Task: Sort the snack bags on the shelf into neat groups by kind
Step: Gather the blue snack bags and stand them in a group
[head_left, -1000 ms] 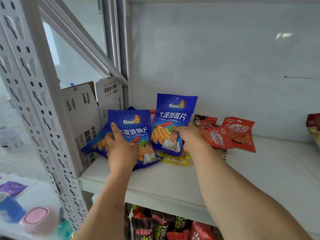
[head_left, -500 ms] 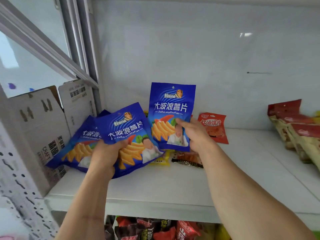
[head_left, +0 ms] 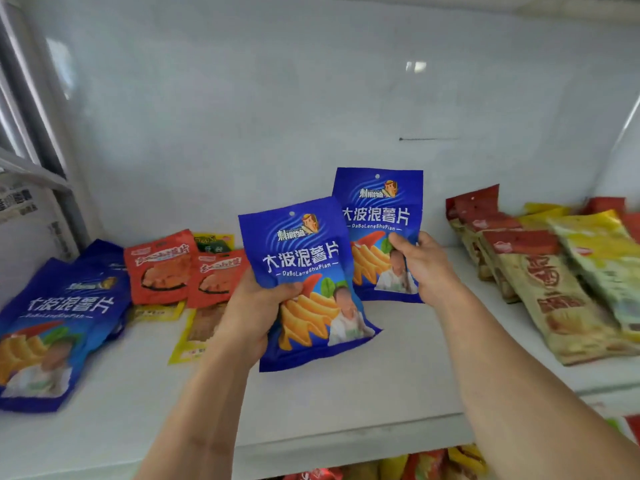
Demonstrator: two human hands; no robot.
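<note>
I've got a blue chip bag in each hand, both lifted over the middle of the white shelf. My left hand grips the nearer blue bag by its left edge, thumb curled across the front, bag tilted a bit to the left. My right hand pinches the farther blue bag at its lower right side, upright, its left edge partly hidden behind the nearer bag.

At the shelf's left end, more blue bags lie flat in a loose overlapping pile reaching toward the front edge; how many, can't tell, blurred. Just right of them, toward the back, two red-orange packets overlap, resting on yellow packets; a green-and-yellow one peeks out behind them against the back wall.

At the right end, a leaning row of beige packets with red tops, plus yellow-topped ones further right. Below the front edge, mixed bags on a lower shelf.
</note>
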